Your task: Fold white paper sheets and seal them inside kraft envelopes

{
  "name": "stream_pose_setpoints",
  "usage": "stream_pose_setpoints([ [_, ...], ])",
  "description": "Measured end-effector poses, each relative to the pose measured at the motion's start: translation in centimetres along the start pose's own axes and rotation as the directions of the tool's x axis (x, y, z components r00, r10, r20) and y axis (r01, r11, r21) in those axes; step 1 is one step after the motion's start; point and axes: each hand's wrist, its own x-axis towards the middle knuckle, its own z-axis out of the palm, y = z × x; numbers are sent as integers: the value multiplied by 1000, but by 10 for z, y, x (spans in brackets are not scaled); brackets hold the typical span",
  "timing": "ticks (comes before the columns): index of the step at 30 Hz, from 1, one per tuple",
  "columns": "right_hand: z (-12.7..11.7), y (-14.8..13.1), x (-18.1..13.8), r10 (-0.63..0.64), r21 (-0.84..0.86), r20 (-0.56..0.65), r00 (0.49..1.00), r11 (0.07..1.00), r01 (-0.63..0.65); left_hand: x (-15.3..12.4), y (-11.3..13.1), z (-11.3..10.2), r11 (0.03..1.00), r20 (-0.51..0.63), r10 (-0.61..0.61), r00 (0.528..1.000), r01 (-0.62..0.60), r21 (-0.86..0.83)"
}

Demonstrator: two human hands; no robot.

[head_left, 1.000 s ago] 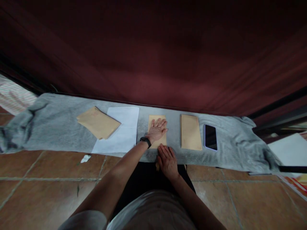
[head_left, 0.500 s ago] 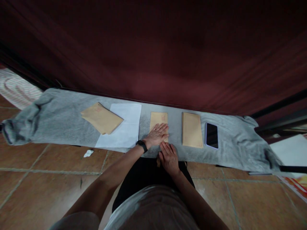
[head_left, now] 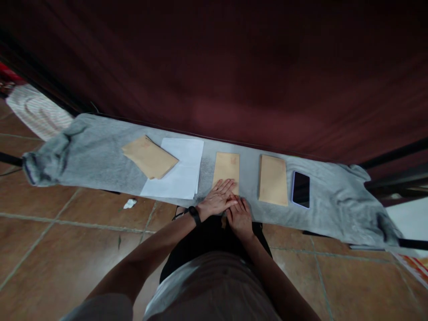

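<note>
Containers: four groups of flat items lie in a row on a grey cloth (head_left: pixel 93 156). The middle brown envelope (head_left: pixel 226 168) lies lengthwise at frame centre. Its contents are not visible. The left hand (head_left: pixel 217 197) is open, palm down, fingers spread flat on the near end of this envelope. The right hand (head_left: pixel 240 216) is also open and palm down, just below and to the right of the left hand, with its fingertips at the envelope's near edge and touching the left hand's fingers. Neither hand grips anything. A black wristband (head_left: pixel 193 214) sits on the left wrist.

To the right of centre lies a second brown envelope (head_left: pixel 273 179), apart from the first. A phone (head_left: pixel 301 189) with a dark screen lies just beside it, further right. At centre left, a tilted stack of brown envelopes (head_left: pixel 149 157) overlaps the left edge of white paper sheets (head_left: pixel 182 178).

Surface and room: the cloth lies on a brown tiled floor (head_left: pixel 67 249). A dark red curtain (head_left: pixel 234 67) fills the upper frame. A small white scrap (head_left: pixel 129 203) lies on the tiles below the sheets. Striped fabric (head_left: pixel 40 113) shows at upper left.

Writing: a red mark (head_left: pixel 234 159) sits near the far right corner of the middle envelope. It is too small to read.
</note>
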Motion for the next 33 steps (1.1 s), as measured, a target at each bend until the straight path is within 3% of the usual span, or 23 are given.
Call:
stream_pose_setpoints([
  [21,2,1,-5,-12,-75,5,1000,997,13,-45,-4,-7,995,-76,52,996,-45,94],
  [33,-12,15,-11,88,-88,-19,996,992,-89,-69,-2,-9,981,-133,-96,986,116,156],
])
